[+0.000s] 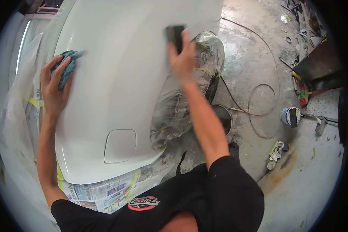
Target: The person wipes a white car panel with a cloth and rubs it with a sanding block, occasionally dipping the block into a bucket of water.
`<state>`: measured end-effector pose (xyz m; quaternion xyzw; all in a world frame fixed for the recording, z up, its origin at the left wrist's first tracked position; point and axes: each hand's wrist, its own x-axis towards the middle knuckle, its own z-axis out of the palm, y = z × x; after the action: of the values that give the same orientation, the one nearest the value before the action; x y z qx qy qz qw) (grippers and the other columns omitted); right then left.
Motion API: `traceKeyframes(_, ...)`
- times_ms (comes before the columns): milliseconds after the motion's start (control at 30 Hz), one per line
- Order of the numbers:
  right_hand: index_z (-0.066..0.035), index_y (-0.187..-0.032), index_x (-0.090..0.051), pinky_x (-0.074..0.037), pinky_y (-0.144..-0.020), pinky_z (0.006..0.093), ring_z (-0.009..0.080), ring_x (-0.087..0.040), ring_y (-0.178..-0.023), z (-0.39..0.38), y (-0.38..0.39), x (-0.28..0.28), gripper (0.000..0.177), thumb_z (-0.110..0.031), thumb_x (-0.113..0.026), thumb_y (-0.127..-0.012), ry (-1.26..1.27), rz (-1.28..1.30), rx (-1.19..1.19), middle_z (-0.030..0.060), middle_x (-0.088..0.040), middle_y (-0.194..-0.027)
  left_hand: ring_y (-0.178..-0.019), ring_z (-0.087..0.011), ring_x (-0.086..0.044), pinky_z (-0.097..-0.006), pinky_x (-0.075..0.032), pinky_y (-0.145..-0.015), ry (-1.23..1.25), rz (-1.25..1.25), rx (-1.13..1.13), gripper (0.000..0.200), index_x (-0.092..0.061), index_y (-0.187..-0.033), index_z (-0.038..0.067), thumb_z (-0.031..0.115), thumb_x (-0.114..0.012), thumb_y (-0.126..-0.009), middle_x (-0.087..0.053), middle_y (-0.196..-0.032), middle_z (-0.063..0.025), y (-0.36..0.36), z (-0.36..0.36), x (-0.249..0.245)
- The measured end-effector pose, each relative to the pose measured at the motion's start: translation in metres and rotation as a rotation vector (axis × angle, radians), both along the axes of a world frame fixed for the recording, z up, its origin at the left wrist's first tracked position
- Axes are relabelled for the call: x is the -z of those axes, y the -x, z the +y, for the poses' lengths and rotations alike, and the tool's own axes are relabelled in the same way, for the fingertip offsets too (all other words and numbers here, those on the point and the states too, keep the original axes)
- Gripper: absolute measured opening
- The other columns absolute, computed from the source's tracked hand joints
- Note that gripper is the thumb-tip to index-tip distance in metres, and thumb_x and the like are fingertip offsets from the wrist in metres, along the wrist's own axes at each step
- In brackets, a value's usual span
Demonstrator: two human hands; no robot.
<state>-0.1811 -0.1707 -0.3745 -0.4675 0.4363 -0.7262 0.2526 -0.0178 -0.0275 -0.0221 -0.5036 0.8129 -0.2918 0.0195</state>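
Panel (104, 89) of pale, glossy bodywork, left of centre, with a hand at either side.
Left hand (54, 94) bunches a crumpled blue-green cloth (72, 55) at the left edge; right hand (183, 63), blurred, grips a dark rectangular block (175, 36) towards the far right side. Grit trapped under block or cloth could scratch the smooth curve, and a tilted block corner could gouge it or snag the thin, wrinkled plastic film (174, 104) beside it. A fine seam outlines the rounded-square flap (120, 146); printed newspaper (89, 191) skirts the near edge.
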Motion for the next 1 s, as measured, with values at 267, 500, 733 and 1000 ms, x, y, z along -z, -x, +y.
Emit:
traceKeyframes(267, -0.008, -0.150, -0.049, -0.053, -0.089, 0.0459, 0.0362, -0.064, -0.103, -0.051, 0.011, -0.029, 0.070, -0.025, -0.077, -0.088, 0.097, 0.080, -0.022, 0.0164, -0.066, -0.114, -0.121, -0.0313, -0.058, -0.0402, -0.049, -0.102, -0.013, 0.020, -0.018, 0.047, -0.070, -0.129, 0.009, -0.003, -0.076, -0.084, -0.060, -0.130, -0.0133, 0.000, 0.000, 0.000)
traceKeyframes(500, -0.016, -0.150, -0.050, -0.055, -0.083, 0.0453, 0.0346, -0.066, -0.101, 0.089, -0.028, -0.042, 0.076, -0.014, -0.082, -0.081, 0.252, 0.250, -0.035, 0.0153, -0.066, -0.114, -0.121, -0.0316, -0.058, -0.0412, -0.048, -0.102, -0.005, 0.021, 0.000, 0.048, -0.070, -0.129, 0.010, -0.001, -0.077, -0.083, -0.061, -0.131, -0.0133, -0.002, 0.000, -0.001)
traceKeyframes(733, -0.017, -0.147, -0.053, -0.052, -0.076, 0.0461, 0.0326, -0.062, -0.087, -0.032, -0.007, -0.057, 0.071, -0.019, -0.081, -0.083, 0.202, 0.115, -0.010, 0.0142, -0.063, -0.100, -0.124, -0.0330, -0.059, -0.0405, -0.049, -0.104, -0.005, -0.027, -0.018, 0.047, -0.070, -0.130, 0.007, -0.004, -0.074, -0.085, -0.060, -0.134, -0.0150, -0.003, 0.001, -0.003)
traceKeyframes(1000, -0.024, -0.142, -0.057, -0.053, -0.065, 0.0378, 0.0269, -0.066, -0.082, 0.145, -0.048, -0.074, 0.061, -0.013, -0.077, -0.086, 0.431, 0.267, 0.004, 0.0102, -0.066, -0.099, -0.122, -0.0339, -0.060, -0.0413, -0.049, -0.102, 0.005, -0.033, 0.017, 0.048, -0.069, -0.130, 0.010, -0.001, -0.076, -0.084, -0.061, -0.133, -0.0145, -0.001, 0.002, -0.004)
